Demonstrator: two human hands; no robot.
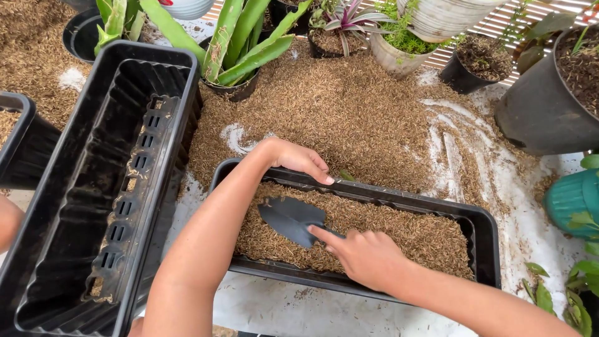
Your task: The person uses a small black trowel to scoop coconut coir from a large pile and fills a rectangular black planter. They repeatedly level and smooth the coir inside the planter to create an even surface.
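Head view, hands first. What does the right hand (368,256) hold?

— Right hand is closed round the handle of a small black trowel (292,219), forefinger stretched along the neck. The blade lies flat on the brown husk filling (405,234), pointing to the trough's left end.

— And the left?

— Left hand (298,159) rests on the far rim of the filled planter trough (483,228), fingers together and curled over the edge, holding nothing else. The forearm crosses the trough's left end.

— Position of that trough?

— Long black rectangular trough, lying on the husk-strewn ground sheet (262,306) near its front edge, filled almost to the rim.

— Surroundings?

— To its left, an empty black planter trough (125,81) stands tilted, a perforated insert (128,206) along its floor with a few husks on it. Further left, at the frame edge, part of another black trough (22,134). A loose heap of husk (349,106) spreads beyond the filled trough. Along the far edge: a broad-leaved green plant in a black pot (240,47), several smaller potted plants, and a large black pot of soil (549,100) at the right. A teal pot (571,200) sits at the right edge.
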